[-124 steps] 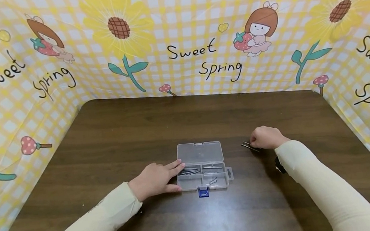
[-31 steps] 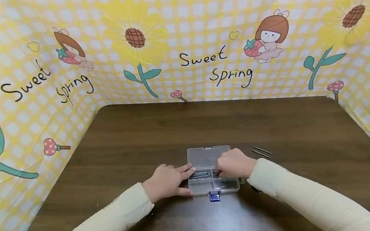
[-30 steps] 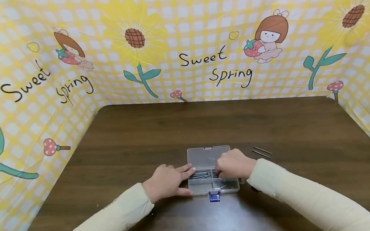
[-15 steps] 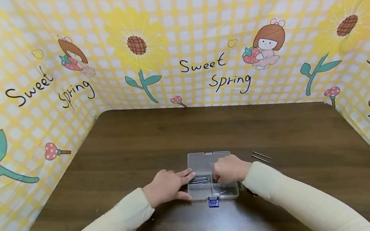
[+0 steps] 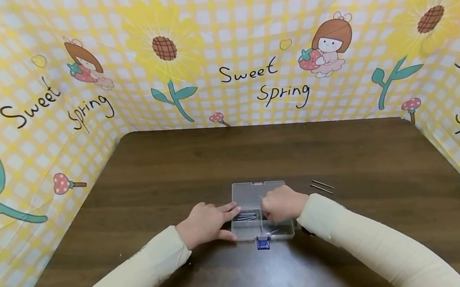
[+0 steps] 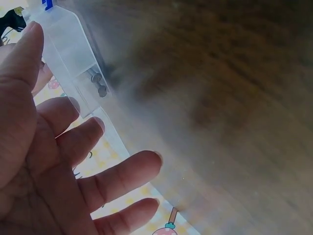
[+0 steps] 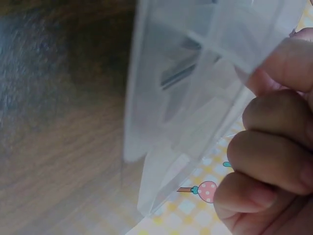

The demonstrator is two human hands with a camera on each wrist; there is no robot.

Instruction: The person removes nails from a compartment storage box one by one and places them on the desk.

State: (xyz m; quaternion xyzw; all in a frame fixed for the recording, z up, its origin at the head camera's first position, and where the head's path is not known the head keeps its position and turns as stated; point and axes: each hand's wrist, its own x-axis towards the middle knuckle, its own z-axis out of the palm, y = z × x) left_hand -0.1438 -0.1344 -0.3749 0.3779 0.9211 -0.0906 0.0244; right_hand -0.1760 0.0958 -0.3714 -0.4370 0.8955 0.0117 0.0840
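Note:
A clear plastic compartment box (image 5: 246, 229) lies on the table, its lid (image 5: 246, 193) folded back and its blue latch (image 5: 263, 243) toward me. My left hand (image 5: 202, 224) rests at the box's left edge with fingers extended. The right hand (image 5: 283, 203) reaches into the back right compartment with curled fingers; its fingertips are mostly hidden, so I cannot see whether it pinches anything. Several long nails (image 5: 246, 216) fill the back left compartment. Short nails with round heads (image 6: 96, 78) lie in the front right one. Two long nails (image 5: 322, 189) lie on the table to the right.
The dark wooden table (image 5: 198, 160) extends around the box. A yellow checked cloth (image 5: 236, 36) with printed flowers and figures encloses its back and sides.
Since the oldest frame, my right hand has left the two nails on the table and moved left into the box. It stays there in the later frames; my left hand keeps its place.

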